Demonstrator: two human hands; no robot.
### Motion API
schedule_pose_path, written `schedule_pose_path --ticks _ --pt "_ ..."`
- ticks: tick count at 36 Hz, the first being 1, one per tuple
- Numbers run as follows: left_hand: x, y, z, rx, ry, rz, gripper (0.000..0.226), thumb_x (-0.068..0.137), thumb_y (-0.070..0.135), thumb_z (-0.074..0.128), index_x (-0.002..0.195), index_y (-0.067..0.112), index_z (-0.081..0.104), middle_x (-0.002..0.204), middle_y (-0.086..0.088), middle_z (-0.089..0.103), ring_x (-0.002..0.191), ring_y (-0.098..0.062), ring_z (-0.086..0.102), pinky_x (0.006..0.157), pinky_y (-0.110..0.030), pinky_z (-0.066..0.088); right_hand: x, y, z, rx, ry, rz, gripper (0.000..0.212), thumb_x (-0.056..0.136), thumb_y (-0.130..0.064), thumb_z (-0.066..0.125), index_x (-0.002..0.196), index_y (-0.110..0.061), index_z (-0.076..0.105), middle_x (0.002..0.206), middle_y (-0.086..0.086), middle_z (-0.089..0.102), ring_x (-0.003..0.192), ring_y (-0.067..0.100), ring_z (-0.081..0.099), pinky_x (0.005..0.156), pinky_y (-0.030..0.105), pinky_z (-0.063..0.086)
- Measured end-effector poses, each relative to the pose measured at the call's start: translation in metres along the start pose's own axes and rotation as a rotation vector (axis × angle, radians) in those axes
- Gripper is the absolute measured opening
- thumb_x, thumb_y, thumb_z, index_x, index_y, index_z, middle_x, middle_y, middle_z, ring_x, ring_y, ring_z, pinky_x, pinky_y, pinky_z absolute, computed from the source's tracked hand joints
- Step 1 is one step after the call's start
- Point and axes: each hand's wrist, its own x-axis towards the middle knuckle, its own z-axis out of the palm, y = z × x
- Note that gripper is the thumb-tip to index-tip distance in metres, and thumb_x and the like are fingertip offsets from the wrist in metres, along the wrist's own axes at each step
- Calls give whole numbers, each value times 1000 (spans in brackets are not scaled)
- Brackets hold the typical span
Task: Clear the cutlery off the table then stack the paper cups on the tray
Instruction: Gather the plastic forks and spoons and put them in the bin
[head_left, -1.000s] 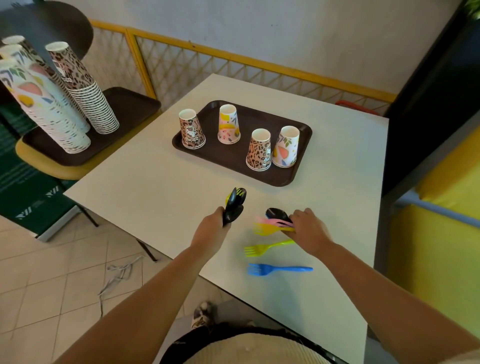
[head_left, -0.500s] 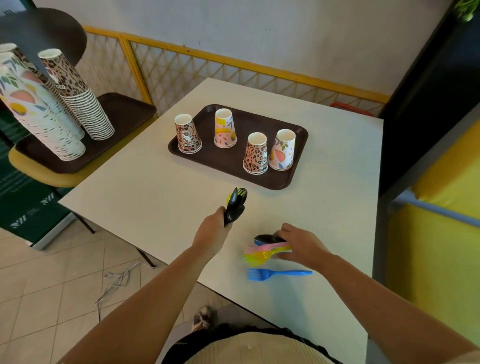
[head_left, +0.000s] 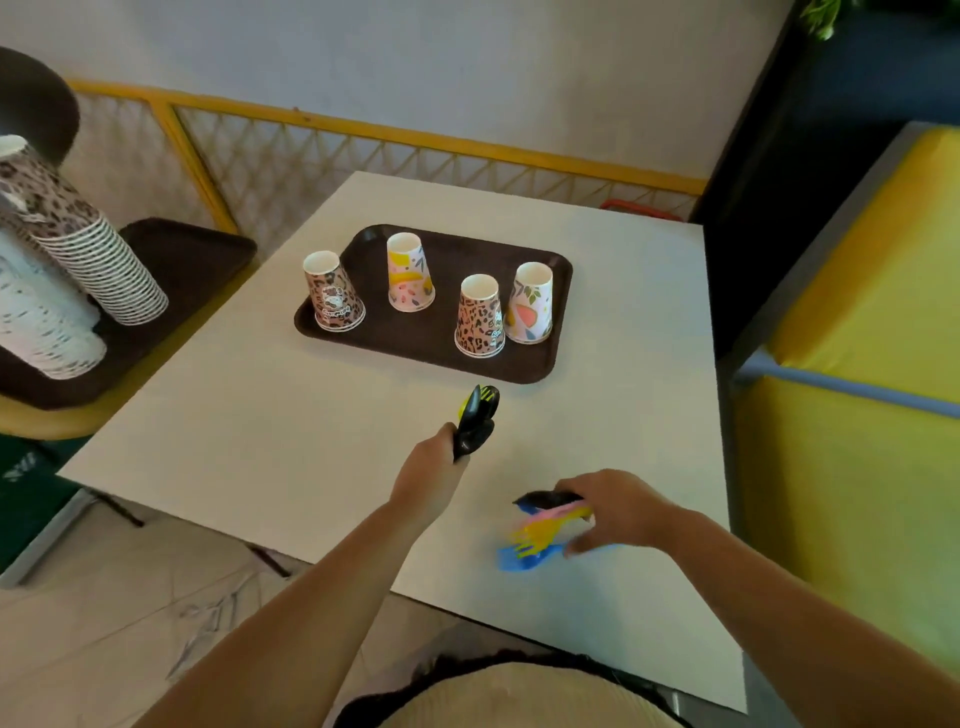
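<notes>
Right hand has slid nearer with its bundled cutlery, fingers now reaching the blue fork.
White table: brown tray bearing four inverted paper cups; left hand grips dark cutlery upright; cup stacks stand left.

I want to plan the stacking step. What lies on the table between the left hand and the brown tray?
In the head view, only bare white table lies between the left hand, which grips cutlery, and the tray.
</notes>
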Motion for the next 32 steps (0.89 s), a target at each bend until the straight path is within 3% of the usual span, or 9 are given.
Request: schedule_pose_path --ticks 4,11,15,19,22,28,32 --pt "7 5 -1 -2 -43 55 24 96 26 48 103 3 52 80 -15 59 73 -33 56 60 -32 33 -4 -9 11 -126 -10 4 51 70 -47 73 110 -21 55 106 -2 63 96 19 58 74 27 33" --pt "10 7 -3 49 -138 146 26 97 25 48 102 1 52 91 -23 64 85 -38 60 63 -36 36 -9 -22 30 -258 35 135 31 89 -35 50 113 -17 57 112 2 59 105 22 57 90 29 33" --pt "14 4 -6 77 -182 176 25 97 24 48 103 1 51 96 -24 64 89 -39 60 64 -34 34 -14 -30 39 -111 173 305 28 93 -33 47 113 -16 55 116 2 56 109 21 55 89 26 31" --pt "15 4 -6 85 -233 217 26 97 25 48 107 1 52 98 -24 64 90 -39 61 64 -32 33 -21 -38 40 79 336 460 23 90 -29 54 107 -15 57 112 3 59 109 23 55 77 26 28" --pt "16 8 -5 82 -270 267 28 97 27 47 109 2 52 99 -23 64 91 -38 60 64 -32 33 -27 -46 37 78 342 553 26 91 -30 52 114 -19 55 118 -1 60 114 21 52 85 29 33" --pt "15 23 7 83 -392 382 24 97 27 47 100 3 50 95 -22 64 88 -38 59 65 -33 33 -51 -73 25 203 566 684 16 91 -25 53 103 -16 57 95 4 65 96 30 56 75 32 30" --pt "10 38 22 74 -460 484 16 97 21 48 93 5 47 89 -25 62 84 -39 58 61 -31 30 -73 -85 23 220 660 769 16 93 -27 48 106 -23 57 90 -7 61 98 24 50 85 35 31"
